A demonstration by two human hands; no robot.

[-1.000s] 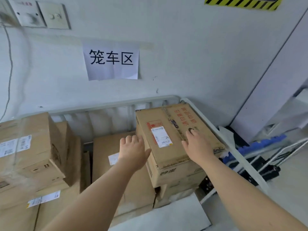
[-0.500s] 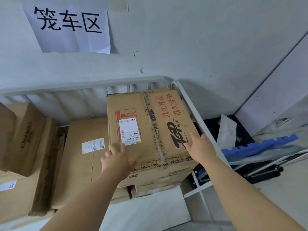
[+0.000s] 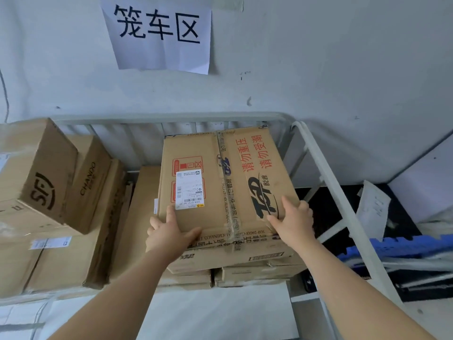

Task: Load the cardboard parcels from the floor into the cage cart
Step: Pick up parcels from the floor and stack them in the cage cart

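Observation:
A brown cardboard parcel (image 3: 215, 177) with red lettering, a "TOP" logo and a white shipping label lies flat on top of other boxes at the right side of the cage cart (image 3: 316, 153). My left hand (image 3: 169, 231) grips its near left corner, fingers on top and thumb on the front face. My right hand (image 3: 291, 219) presses on its near right corner, fingers spread over the top. Flatter boxes (image 3: 255, 273) lie under it.
A tall stack of parcels fills the cart's left side, with an "SF" box (image 3: 36, 177) and a "CHANDO" box (image 3: 90, 180) on top. The white wall carries a paper sign (image 3: 159, 33). Blue and black clutter (image 3: 404, 246) lies right of the cart rail.
Both hands slid back from the parcel's top to its near corners. The view moved closer and dropped toward the cart. The parcel now sits squarer on the stack.

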